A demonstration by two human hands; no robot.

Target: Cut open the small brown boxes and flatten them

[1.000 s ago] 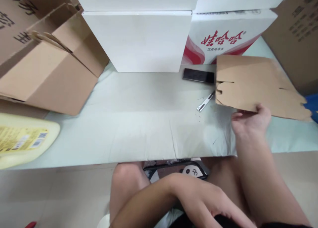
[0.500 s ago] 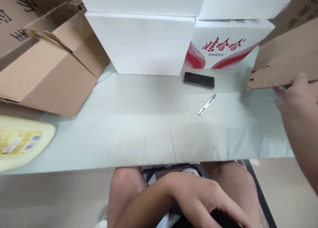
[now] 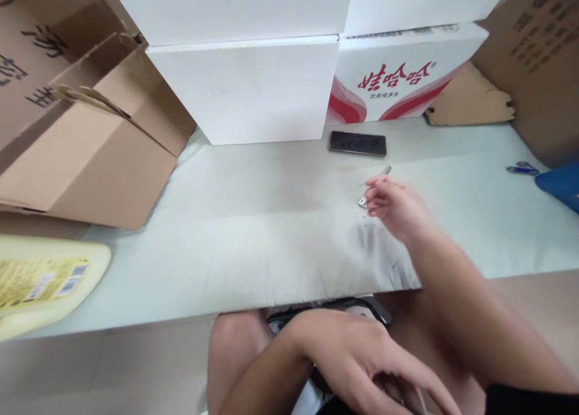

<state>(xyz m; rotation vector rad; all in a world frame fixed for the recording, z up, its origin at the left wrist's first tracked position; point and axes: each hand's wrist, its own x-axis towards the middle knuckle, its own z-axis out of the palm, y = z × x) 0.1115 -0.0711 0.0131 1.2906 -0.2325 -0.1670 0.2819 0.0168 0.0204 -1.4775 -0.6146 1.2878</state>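
Observation:
My right hand (image 3: 391, 207) is over the middle of a slim silver utility knife (image 3: 362, 202) on the covered table, its fingers curled and slightly blurred. Both ends of the knife show past the fingers; whether they grip it cannot be seen. A dark phone (image 3: 357, 143) lies just behind. Down over my lap, my left hand (image 3: 353, 354) rests with thumb and finger apart. Its fingertips are partly cut off by the bottom edge, and what lies under the palm is unclear.
White boxes (image 3: 244, 92) stand stacked at the back, one with red lettering (image 3: 384, 89). Open cardboard boxes (image 3: 113, 167) and a pale yellow bottle (image 3: 58, 276) are on the left. At right are a flat cardboard piece (image 3: 470, 101), a small blue item (image 3: 522, 169) and a blue object (image 3: 561, 186).
My right hand has let go of the cardboard at the right and moved left over the utility knife. The cardboard now sits farther back. My left hand stays over my lap.

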